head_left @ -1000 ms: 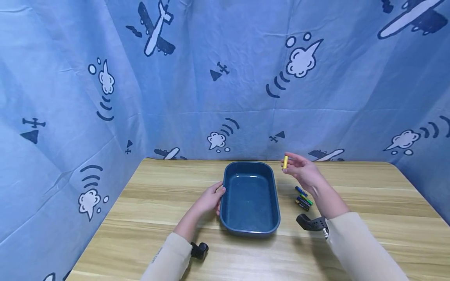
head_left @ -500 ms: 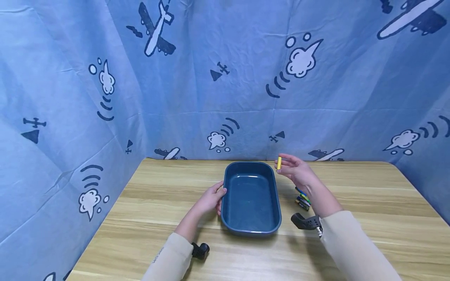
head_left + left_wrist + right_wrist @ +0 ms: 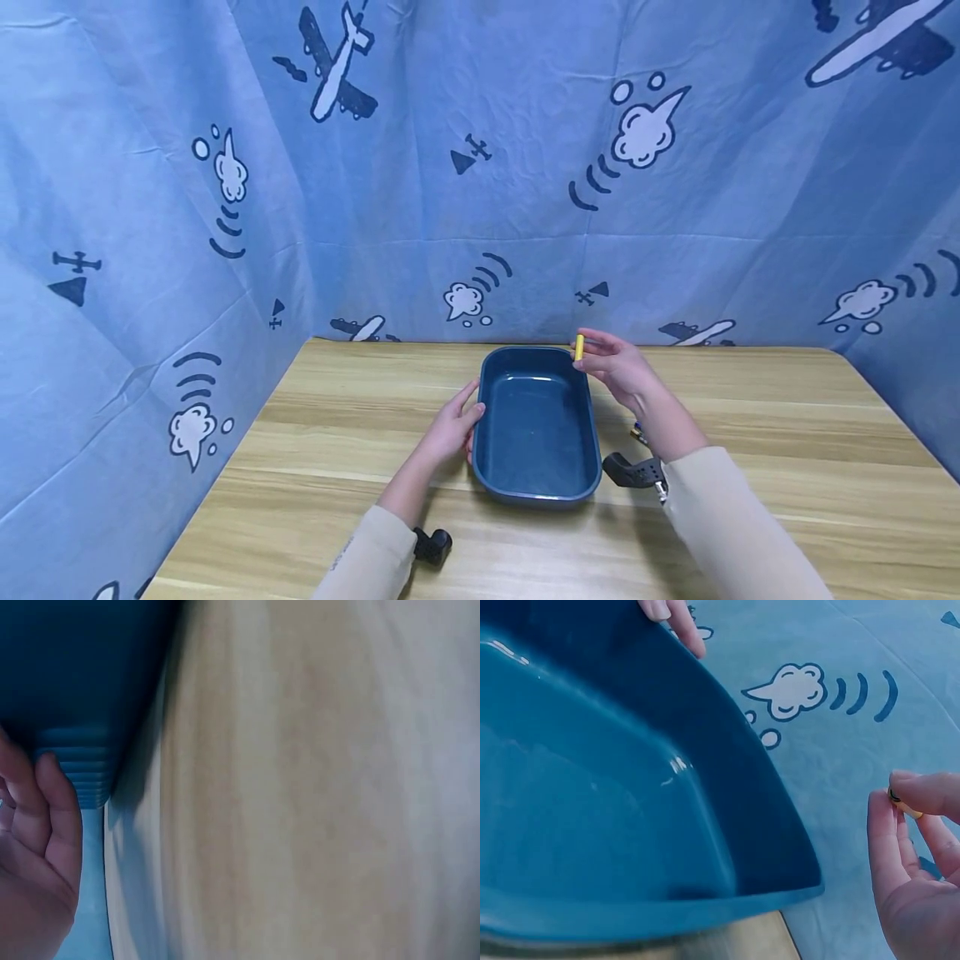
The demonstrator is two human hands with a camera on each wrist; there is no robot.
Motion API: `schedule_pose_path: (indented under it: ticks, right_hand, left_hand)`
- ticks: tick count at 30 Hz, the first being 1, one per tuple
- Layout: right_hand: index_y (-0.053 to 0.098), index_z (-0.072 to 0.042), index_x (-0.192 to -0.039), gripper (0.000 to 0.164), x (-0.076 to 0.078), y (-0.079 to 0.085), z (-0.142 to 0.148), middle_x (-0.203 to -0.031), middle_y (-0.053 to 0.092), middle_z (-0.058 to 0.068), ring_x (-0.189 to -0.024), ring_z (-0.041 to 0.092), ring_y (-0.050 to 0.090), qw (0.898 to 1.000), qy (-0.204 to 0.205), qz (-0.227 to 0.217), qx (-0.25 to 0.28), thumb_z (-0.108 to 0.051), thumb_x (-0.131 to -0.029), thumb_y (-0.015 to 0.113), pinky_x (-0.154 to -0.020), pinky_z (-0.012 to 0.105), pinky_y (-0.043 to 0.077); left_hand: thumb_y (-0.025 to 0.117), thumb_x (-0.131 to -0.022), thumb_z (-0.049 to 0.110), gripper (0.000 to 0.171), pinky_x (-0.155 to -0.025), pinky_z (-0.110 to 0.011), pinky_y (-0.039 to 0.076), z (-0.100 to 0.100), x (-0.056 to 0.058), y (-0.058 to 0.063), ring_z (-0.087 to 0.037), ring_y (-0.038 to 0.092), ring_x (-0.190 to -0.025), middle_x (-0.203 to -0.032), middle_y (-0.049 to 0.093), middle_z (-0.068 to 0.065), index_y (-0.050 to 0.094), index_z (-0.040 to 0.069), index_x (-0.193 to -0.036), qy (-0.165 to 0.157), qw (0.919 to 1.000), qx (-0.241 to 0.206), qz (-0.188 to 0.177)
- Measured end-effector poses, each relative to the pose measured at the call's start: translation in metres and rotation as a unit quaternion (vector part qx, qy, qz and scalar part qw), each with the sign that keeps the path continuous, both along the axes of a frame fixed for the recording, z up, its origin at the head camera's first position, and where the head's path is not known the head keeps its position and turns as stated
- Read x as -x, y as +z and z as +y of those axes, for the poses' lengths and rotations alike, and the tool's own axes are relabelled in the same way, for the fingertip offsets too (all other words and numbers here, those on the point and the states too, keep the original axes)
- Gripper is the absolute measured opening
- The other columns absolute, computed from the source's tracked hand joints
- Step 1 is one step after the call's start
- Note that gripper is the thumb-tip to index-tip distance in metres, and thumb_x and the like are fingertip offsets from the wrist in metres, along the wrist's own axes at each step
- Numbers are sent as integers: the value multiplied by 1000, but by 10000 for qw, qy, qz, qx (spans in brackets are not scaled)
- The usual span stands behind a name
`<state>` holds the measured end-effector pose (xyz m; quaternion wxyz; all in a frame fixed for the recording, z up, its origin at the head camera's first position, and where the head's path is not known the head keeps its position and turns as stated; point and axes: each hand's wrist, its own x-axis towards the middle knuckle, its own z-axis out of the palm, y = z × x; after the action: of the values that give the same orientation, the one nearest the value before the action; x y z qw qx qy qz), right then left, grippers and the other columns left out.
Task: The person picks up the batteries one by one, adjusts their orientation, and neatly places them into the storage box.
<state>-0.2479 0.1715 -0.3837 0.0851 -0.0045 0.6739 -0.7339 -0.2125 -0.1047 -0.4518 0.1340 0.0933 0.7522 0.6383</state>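
Observation:
A dark blue plastic bin (image 3: pixel 534 450) stands on the table. At its left side my left hand (image 3: pixel 450 429) grips the wall, thumb at the rim and fingers outside; the left wrist view has these fingers against the bin's ribbed outer wall (image 3: pixel 71 757). Over the bin's far right corner, my right hand (image 3: pixel 617 368) pinches a yellow battery (image 3: pixel 579 347) upright between thumb and fingertips. In the right wrist view the battery (image 3: pixel 907 808) is mostly covered by the thumb. Nothing is visible on the bin's floor.
More batteries (image 3: pixel 639 432) lie on the wooden table (image 3: pixel 360 400) right of the bin, mostly hidden behind my right forearm. A blue patterned curtain (image 3: pixel 525 208) hangs along the table's back edge and left side. A black wrist mount (image 3: pixel 630 472) sticks out near the bin's right side.
My right hand has moved left with the yellow battery, from right of the bin to its far right corner. The forearm now covers most of the other batteries. My left hand keeps its grip.

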Motion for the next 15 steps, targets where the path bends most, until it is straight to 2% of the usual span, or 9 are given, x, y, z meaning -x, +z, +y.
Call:
schedule_pose_path:
  ticks: [5, 10, 15]
  right_hand:
    - [32, 1, -141, 65, 1, -1, -4, -139, 33, 26, -111, 23, 51, 10000, 0, -56, -45, 10, -83, 59, -81, 17, 46]
    - [32, 0, -141, 64, 2, -2, -10, -138, 33, 26, -109, 21, 53, 10000, -48, -71, 4, 9, -83, 59, -81, 17, 46]
    - [33, 2, -140, 65, 4, -3, -18, -135, 35, 26, -102, 18, 56, 9998, -83, -7, 185, 13, -82, 58, -79, 19, 48]
  left_hand:
    - [45, -99, 19, 51, -37, -33, 44, 1, -1, -1, -14, 43, -35, -46, 42, -4, 28, 15, -146, 32, 9998, -184, 86]
    - [47, -98, 28, 45, -40, -29, 46, -2, -4, -2, -10, 45, -39, -50, 44, 2, 42, 11, -139, -171, 9989, -327, 277]
    - [52, -95, 23, 53, -40, -23, 42, 0, -4, -5, -9, 44, -37, -51, 45, 1, 33, 16, -144, -140, 9994, -316, 18]
